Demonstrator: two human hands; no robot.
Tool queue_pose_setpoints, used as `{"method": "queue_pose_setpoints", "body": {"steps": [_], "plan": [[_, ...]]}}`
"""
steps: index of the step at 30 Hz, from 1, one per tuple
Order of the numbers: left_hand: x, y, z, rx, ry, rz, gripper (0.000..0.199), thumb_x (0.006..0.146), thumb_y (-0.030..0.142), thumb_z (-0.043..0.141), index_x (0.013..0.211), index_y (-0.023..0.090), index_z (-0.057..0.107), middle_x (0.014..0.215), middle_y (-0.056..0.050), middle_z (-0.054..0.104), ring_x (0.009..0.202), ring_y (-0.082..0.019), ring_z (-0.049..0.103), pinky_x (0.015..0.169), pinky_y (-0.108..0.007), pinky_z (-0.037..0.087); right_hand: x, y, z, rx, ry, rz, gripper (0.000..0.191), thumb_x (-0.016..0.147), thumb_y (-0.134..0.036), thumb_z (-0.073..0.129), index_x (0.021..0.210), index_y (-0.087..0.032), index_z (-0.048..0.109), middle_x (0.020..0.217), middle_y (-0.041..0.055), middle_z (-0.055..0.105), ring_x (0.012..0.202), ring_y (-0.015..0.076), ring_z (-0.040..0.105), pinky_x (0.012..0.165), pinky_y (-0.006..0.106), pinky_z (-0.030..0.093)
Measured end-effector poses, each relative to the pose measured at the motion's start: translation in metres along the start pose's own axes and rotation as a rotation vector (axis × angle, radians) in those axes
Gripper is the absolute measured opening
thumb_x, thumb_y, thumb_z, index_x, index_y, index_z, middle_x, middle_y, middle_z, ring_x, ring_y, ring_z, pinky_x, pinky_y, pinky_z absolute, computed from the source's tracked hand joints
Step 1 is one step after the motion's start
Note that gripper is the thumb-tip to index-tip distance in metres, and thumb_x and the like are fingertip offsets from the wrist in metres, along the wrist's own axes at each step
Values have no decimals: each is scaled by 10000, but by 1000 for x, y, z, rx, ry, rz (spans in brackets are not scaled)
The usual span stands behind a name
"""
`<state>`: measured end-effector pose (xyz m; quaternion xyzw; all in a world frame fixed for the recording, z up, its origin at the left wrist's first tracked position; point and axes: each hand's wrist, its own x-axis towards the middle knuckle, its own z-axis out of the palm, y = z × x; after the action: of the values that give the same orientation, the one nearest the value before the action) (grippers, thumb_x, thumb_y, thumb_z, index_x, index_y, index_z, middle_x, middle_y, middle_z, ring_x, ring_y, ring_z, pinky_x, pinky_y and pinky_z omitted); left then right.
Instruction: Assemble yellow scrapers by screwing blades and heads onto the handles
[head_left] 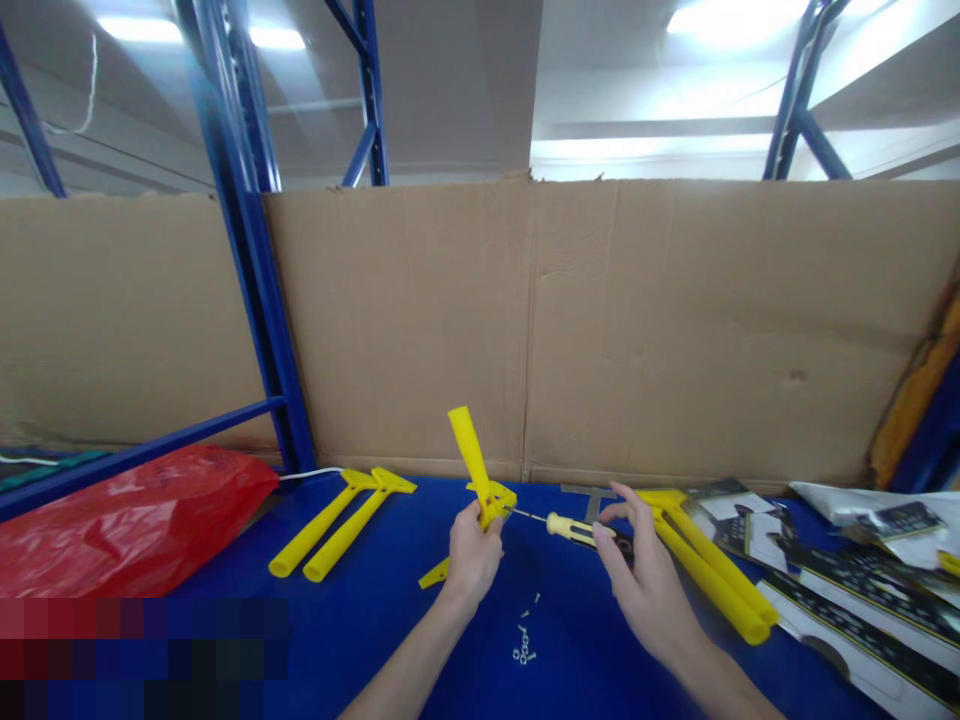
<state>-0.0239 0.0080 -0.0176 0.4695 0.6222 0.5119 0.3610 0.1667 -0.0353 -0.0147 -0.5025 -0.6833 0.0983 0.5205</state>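
My left hand (475, 556) is closed around the head of a yellow plastic scraper handle (469, 448), whose round grip points up and away. In my right hand (637, 560) is a screwdriver (574, 528) with a cream and black handle, held by the fingers. Its thin shaft points left, and the tip meets the yellow head near my left fingers; the exact contact is too small to make out. Below my left hand a flat yellow piece (435, 574) shows in part. Several small screws and nuts (525, 645) lie on the blue tabletop (570, 660) between my forearms.
Two yellow handles (349, 530) lie at the left, more yellow handles (712, 575) at the right. Beside those are printed cards and packaging (840, 590). A red plastic bag (150, 520) sits far left by a blue rack post (262, 300). Cardboard (420, 320) walls off the back.
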Motion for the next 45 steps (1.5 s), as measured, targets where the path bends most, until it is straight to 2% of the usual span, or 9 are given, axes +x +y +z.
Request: {"method": "queue_pose_setpoints", "body": {"steps": [3, 8, 13, 17, 19, 27, 33, 41, 45], "plan": [[-1, -1, 1, 23, -5, -16, 173, 792, 60, 503, 935, 91, 597, 751, -36, 619, 546, -108, 558, 447, -194, 500, -1, 3, -1, 2, 12, -71, 462, 862, -374, 430, 1281, -217, 317, 1038, 79, 543, 712, 168, 582, 629, 299, 502], [-2, 2, -1, 11, 10, -25, 170, 796, 56, 498, 932, 80, 596, 746, -39, 614, 522, -102, 545, 445, -201, 500, 4, 0, -1, -30, 9, -37, 358, 863, -357, 423, 1182, -194, 411, 880, 57, 585, 704, 185, 600, 649, 309, 503], [-2, 1, 0, -14, 16, 4, 166, 776, 59, 534, 919, 91, 611, 749, -37, 627, 509, -102, 550, 438, -203, 498, 6, -5, -3, -98, -28, 41, 348, 898, -394, 355, 1154, -182, 460, 643, -5, 551, 546, 180, 561, 553, 302, 478], [0, 1, -1, -2, 33, -7, 163, 777, 46, 526, 910, 82, 612, 737, -43, 630, 497, -101, 545, 439, -209, 501, 1, -6, -4, -87, -55, -36, 430, 860, -311, 420, 1265, -204, 322, 1001, 77, 563, 667, 161, 592, 629, 307, 507], [1, 2, -3, -3, 38, -17, 166, 787, 44, 511, 921, 73, 605, 755, -53, 634, 504, -101, 548, 449, -213, 510, -1, -5, -3, -78, -106, -56, 444, 843, -261, 420, 1268, -217, 299, 1037, 81, 539, 641, 147, 578, 602, 298, 503], [0, 6, -5, -48, 43, -5, 178, 798, 40, 501, 941, 74, 600, 815, -73, 652, 507, -101, 558, 439, -214, 504, -2, -7, 2, -26, -180, 19, 333, 919, -367, 316, 1192, -194, 393, 620, -25, 525, 498, 159, 518, 504, 277, 445], [-3, 9, -5, -24, 42, -19, 170, 799, 44, 503, 936, 78, 598, 821, -70, 646, 504, -93, 551, 434, -198, 498, -3, -10, -3, -21, -116, -29, 468, 850, -315, 432, 1280, -205, 284, 992, 62, 544, 584, 128, 547, 567, 278, 498], [0, 6, -5, -68, 53, -14, 158, 785, 45, 533, 915, 97, 604, 823, -56, 660, 538, -93, 574, 430, -168, 486, -2, -8, 1, -37, -149, 25, 423, 905, -365, 349, 1289, -187, 349, 707, -7, 548, 551, 157, 544, 568, 287, 474], [1, 1, -3, -51, 60, 6, 142, 778, 51, 543, 891, 103, 612, 747, -36, 657, 516, -95, 567, 424, -170, 478, -5, -8, 2, -74, -57, -33, 463, 868, -338, 411, 1295, -196, 301, 974, 70, 545, 673, 160, 564, 641, 310, 496]]}}
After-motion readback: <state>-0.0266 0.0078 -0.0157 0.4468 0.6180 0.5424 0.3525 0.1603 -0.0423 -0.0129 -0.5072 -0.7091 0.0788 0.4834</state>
